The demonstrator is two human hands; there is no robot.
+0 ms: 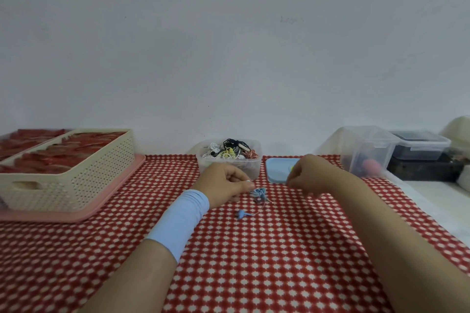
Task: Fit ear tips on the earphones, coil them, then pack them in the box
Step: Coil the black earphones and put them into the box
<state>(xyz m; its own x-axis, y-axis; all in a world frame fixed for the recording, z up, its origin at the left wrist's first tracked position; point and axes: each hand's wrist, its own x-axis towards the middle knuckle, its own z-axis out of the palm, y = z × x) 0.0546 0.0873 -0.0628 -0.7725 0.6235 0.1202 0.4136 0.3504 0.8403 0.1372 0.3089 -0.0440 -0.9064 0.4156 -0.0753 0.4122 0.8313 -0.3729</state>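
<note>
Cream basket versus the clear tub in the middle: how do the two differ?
The cream basket is opaque with perforated walls; the clear tub is see-through and smooth. The basket is the larger and sits on a pink tray, the tub straight on the checked cloth. The basket holds red packs, the tub tangled earphones in mixed colours. Both are open-topped.

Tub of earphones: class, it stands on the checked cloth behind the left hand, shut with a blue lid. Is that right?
Not quite. The head view shows the tub open, earphones piled above its rim; the blue lid lies flat on the cloth to its right. It does stand behind the left hand, whose fingers pinch the blue earphones.
</note>
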